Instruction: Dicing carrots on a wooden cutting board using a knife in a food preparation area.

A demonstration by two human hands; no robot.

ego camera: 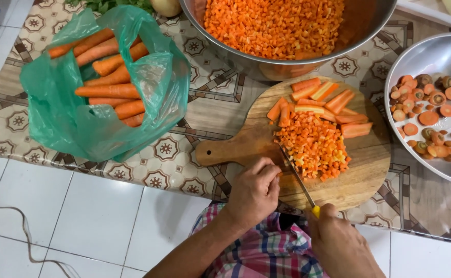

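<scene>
A big steel bowl of diced carrot (pixel 277 25) sits at twelve o'clock, and a green bag of whole carrots (pixel 107 82) at ten. At centre, the round wooden board (pixel 359 170) carries carrot sticks and dice. The right hand (pixel 338 242) is clamped on a yellow-handled knife (pixel 298 180). The left hand (pixel 254 193), fingers curled together, rests on the board beside the blade.
</scene>
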